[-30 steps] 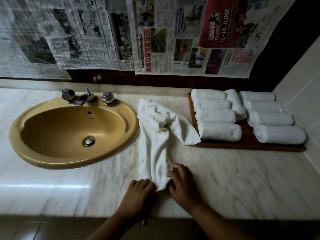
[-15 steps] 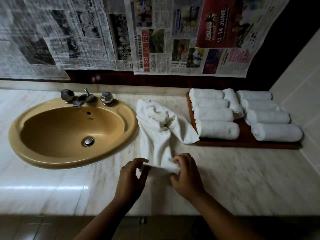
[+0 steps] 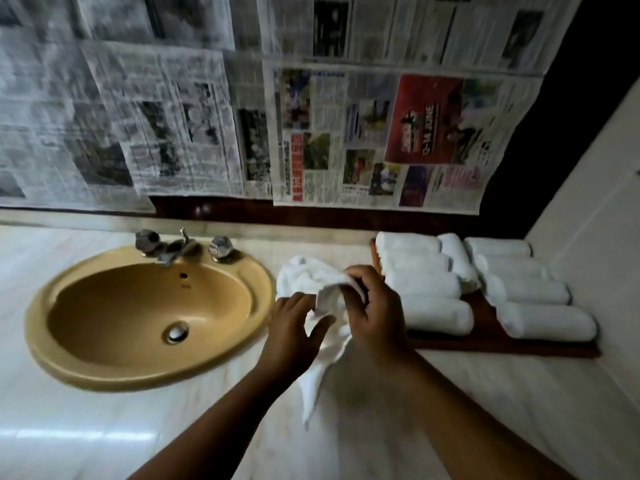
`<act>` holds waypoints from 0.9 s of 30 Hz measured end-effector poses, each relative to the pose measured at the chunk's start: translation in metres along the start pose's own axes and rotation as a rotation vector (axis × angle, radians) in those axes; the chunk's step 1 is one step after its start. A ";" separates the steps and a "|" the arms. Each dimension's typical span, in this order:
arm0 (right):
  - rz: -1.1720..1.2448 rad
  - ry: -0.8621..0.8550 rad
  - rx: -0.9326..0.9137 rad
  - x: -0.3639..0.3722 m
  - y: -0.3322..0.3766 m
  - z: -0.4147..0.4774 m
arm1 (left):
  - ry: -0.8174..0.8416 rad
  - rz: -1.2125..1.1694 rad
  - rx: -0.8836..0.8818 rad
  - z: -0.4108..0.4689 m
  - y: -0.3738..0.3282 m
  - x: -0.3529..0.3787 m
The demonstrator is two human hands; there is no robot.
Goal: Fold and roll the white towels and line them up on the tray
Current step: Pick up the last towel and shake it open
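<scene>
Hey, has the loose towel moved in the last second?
Yes: the right hand lifted the towel's near part from the counter edge to beside the sink.

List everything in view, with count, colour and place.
towel: 1, white, loose, held above the counter between sink and tray
rolled towels: 9, white, on the tray; four in each of two columns, one lying crosswise between them
tray: 1, brown wood, right end of the counter
sink: 1, mustard, set into the counter at left
tap: 1, chrome, two handles, behind the basin
counter: 1, pale marble, across the frame
newspapers: several sheets, mostly grey print, one with a red ad, on the wall above
left hand: at the towel's left side, grip unclear
right hand: pinches the towel's top edge
</scene>
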State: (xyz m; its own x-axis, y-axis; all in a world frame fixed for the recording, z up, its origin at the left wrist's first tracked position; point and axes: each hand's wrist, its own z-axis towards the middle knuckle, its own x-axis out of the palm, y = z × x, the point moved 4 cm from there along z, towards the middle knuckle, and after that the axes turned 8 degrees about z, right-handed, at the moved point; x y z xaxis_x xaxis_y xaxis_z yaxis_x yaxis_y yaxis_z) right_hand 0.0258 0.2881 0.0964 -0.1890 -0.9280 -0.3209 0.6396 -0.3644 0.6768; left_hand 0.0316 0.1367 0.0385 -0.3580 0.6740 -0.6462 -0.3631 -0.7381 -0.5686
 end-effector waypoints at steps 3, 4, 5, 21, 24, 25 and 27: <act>-0.023 -0.040 -0.182 -0.028 0.054 0.101 | -0.181 -0.127 0.025 0.097 -0.041 -0.047; -0.027 -0.059 -0.210 -0.039 0.072 0.133 | -0.229 -0.209 0.022 0.126 -0.058 -0.068; -0.013 -0.078 -0.227 -0.052 0.092 0.166 | -0.265 -0.293 0.039 0.155 -0.078 -0.092; -0.749 -0.194 -0.131 -0.199 0.188 0.347 | -0.666 -0.128 0.246 0.349 -0.224 -0.353; -0.766 -0.199 -0.122 -0.218 0.193 0.348 | -0.721 -0.191 0.221 0.343 -0.227 -0.371; -0.713 -0.205 -0.124 -0.225 0.197 0.348 | -0.753 -0.131 0.243 0.338 -0.227 -0.377; -0.564 -0.261 -0.125 -0.236 0.205 0.348 | -0.764 0.058 0.339 0.331 -0.228 -0.384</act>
State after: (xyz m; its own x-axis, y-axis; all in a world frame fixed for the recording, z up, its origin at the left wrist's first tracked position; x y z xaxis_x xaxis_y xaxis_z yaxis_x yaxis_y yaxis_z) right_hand -0.0576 0.4060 0.5410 -0.6876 -0.5904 -0.4226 0.4683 -0.8055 0.3632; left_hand -0.0328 0.0562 0.5850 -0.8241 0.5611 -0.0777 -0.5216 -0.8051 -0.2824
